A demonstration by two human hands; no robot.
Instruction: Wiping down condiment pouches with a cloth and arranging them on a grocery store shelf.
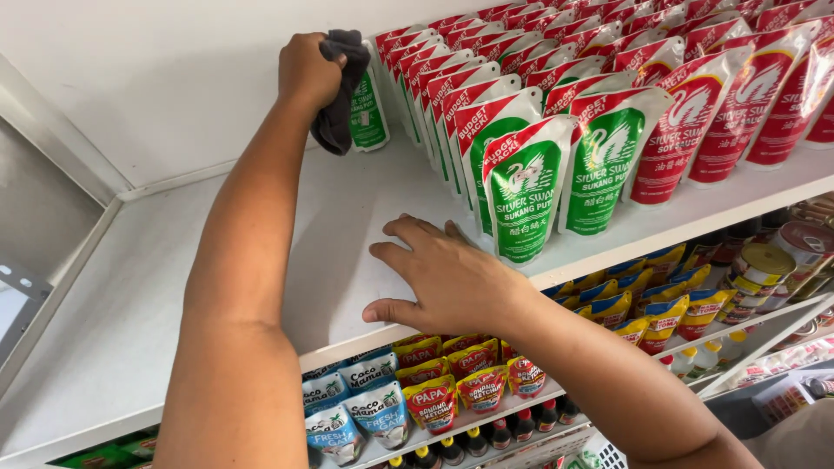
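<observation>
Head camera shows me a dark grey cloth [339, 91] bunched up in the left hand [306, 69], which is closed around it as a fist near the back of the white shelf [174, 260]. I see the cloth hang down from the fist, and its lower end comes close to the shelf surface, just beside the first green-and-white pouch [368, 108] at the back of the row. The right hand [443, 278] lies flat on the front edge of the same shelf, with the fingers spread open and holding nothing; the thumb reaches over the front lip. Just right of this hand, on the shelf, stand the green-and-white pouches [526, 195] in rows going to the back wall, and further right on the same shelf are the red-and-white pouches [747, 104]. I cannot tell if the fingertips touch the front pouch. Below the shelf, under the right hand, I see small red-and-yellow sachets [452, 382] and blue-and-white sachets [360, 404], with dark bottles [512, 426] lower still. Below the shelf on the right are yellow-and-blue pouches [660, 304] and some round tins [764, 265].
</observation>
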